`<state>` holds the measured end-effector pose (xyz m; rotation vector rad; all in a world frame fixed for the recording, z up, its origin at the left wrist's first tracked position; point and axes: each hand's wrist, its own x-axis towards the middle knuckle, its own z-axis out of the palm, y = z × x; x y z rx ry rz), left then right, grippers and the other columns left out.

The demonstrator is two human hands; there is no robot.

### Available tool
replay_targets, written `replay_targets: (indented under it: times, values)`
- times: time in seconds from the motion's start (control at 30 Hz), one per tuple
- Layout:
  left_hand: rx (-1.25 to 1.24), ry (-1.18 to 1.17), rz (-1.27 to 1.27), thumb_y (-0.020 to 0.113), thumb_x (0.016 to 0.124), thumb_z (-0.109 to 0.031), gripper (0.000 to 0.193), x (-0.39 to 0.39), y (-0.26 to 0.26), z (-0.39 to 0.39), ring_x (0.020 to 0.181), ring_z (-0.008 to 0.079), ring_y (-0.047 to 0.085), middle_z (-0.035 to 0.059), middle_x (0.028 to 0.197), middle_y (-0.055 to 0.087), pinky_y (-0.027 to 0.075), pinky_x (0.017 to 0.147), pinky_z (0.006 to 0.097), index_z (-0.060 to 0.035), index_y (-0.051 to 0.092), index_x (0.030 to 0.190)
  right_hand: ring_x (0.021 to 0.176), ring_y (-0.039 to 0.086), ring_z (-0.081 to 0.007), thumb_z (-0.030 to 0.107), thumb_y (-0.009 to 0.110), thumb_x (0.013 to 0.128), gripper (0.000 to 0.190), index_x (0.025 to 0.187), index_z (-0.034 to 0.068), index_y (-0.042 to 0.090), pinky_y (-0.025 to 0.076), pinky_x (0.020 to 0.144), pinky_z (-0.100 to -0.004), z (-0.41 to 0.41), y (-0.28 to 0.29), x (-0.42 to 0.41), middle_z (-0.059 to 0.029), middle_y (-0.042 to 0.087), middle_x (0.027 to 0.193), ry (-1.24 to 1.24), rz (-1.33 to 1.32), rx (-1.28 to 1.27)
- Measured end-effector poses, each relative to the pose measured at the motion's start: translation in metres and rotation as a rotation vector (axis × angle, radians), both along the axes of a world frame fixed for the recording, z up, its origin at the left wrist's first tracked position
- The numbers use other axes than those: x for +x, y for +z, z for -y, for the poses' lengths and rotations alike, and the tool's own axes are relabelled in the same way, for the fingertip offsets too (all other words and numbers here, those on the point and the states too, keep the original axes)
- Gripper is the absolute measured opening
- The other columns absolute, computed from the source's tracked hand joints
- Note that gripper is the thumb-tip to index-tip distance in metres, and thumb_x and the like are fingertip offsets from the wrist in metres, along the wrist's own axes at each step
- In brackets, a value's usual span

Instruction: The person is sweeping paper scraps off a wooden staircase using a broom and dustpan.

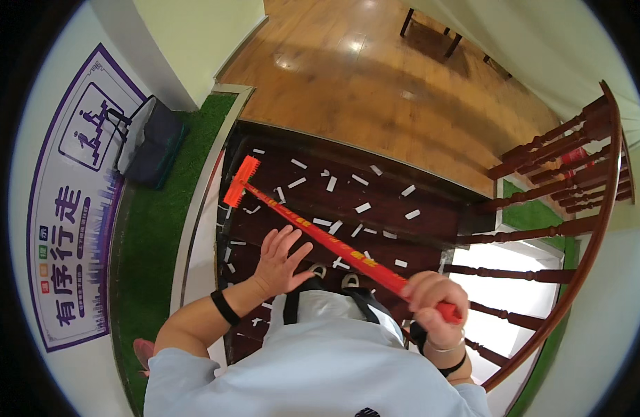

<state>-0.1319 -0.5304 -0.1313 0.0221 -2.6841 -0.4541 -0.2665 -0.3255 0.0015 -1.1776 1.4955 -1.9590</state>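
My right hand (438,307) grips the red handle (330,243) of a long broom near its end. At the far left end of the handle, the orange broom head (242,181) with its bristles is over the left side of the dark stairs (429,198). My left hand (282,260) is held with its fingers spread, just below the handle and apart from it, holding nothing. White paper scraps (362,208) lie scattered over the steps around my shoes (350,281).
A wooden banister (596,245) with turned balusters curves along the right. On the left, a dark fabric bin (153,143) stands on green artificial turf (148,250) beside a wall sign (75,219) bearing writing. A wood floor (351,94) lies beyond the top step.
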Motion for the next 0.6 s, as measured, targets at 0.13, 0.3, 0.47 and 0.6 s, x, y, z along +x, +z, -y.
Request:
replay_targets:
  times: [0.13, 0.3, 0.47, 0.6]
  values:
    - [0.268, 0.0, -0.319, 0.063, 0.049, -0.022, 0.04, -0.048, 0.061, -0.071, 0.074, 0.0226, 0.043, 0.0065, 0.078, 0.044, 0.032, 0.068, 0.0349, -0.0103, 0.043, 0.082, 0.088, 0.042, -0.0268, 0.005, 0.057, 0.055, 0.025, 0.078, 0.003, 0.046, 0.032, 0.076, -0.0354, -0.008, 0.024, -0.013, -0.0114, 0.047, 0.085, 0.587, -0.159, 0.001]
    - [0.408, 0.237, -0.463, 0.063, 0.051, -0.014, 0.026, -0.063, 0.093, -0.092, 0.044, 0.0183, 0.038, 0.0036, 0.048, 0.037, 0.029, 0.041, 0.0267, -0.0078, 0.038, 0.053, 0.098, 0.033, -0.0175, 0.002, 0.045, 0.064, 0.036, 0.099, 0.0, 0.036, 0.034, 0.076, -0.0321, -0.03, -0.019, -0.042, -0.009, 0.033, 0.104, 0.302, 0.669, -0.055]
    - [0.633, -0.02, -0.779, 0.046, 0.07, -0.03, 0.033, -0.038, 0.178, -0.106, 0.038, 0.008, 0.028, -0.004, 0.041, 0.03, 0.022, 0.041, 0.0206, -0.0119, 0.029, 0.049, 0.085, 0.043, -0.0194, 0.016, 0.043, 0.073, 0.029, 0.097, 0.002, 0.037, 0.038, 0.071, -0.0308, -0.028, -0.122, -0.068, -0.0097, 0.043, 0.093, 0.443, 1.246, 0.525]
    - [0.697, -0.321, -0.709, 0.052, 0.066, -0.035, 0.035, -0.021, 0.215, -0.145, 0.032, 0.0072, 0.035, -0.0034, 0.04, 0.037, 0.028, 0.037, 0.0183, -0.0095, 0.035, 0.048, 0.089, 0.04, -0.0266, 0.038, 0.044, 0.069, 0.059, 0.105, -0.004, 0.021, 0.035, 0.075, -0.0392, -0.003, -0.142, -0.053, -0.0182, 0.035, 0.099, 0.455, 1.698, 0.671]
